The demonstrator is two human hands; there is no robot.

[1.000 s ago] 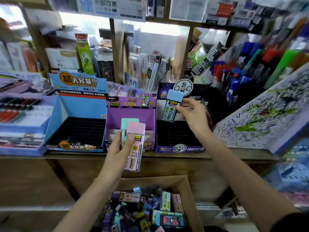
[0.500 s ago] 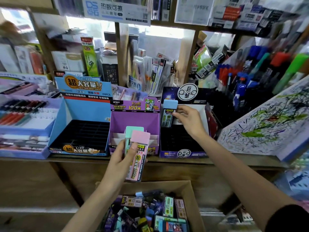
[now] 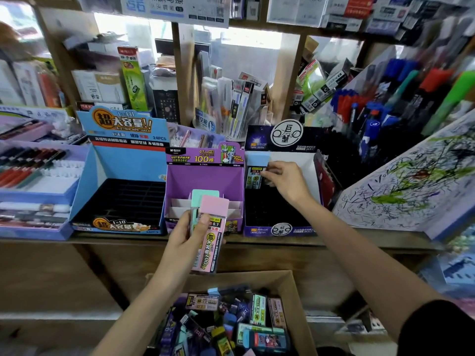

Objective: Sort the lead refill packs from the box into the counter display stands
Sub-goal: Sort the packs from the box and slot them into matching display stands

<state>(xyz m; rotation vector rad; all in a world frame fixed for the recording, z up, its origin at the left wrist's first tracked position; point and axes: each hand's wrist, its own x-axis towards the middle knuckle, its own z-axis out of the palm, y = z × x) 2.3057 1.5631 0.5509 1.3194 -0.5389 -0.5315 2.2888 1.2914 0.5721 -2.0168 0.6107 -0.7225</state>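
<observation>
My right hand (image 3: 285, 182) pinches a blue-capped lead refill pack (image 3: 255, 168) and holds it upright at the back left corner of the dark purple display stand (image 3: 280, 228). My left hand (image 3: 186, 237) grips two packs in front of the counter edge: a pink-capped pack (image 3: 212, 227) in front and a mint-capped pack (image 3: 204, 195) behind it. Beside the dark stand sit a purple display stand (image 3: 205, 176) and a blue display stand (image 3: 120, 160) with black slots. Below, the cardboard box (image 3: 295, 286) holds several mixed refill packs.
A wooden counter (image 3: 347, 240) carries the stands. Trays of pens (image 3: 30, 170) stand at the left, a scribbled test pad (image 3: 411, 181) and racks of markers (image 3: 380, 106) at the right. Shelves crowded with stationery (image 3: 226, 98) rise behind.
My right hand has lowered the blue-capped pack from in front of the dark stand's header down into its back left corner. My left hand has stayed in place with its two packs.
</observation>
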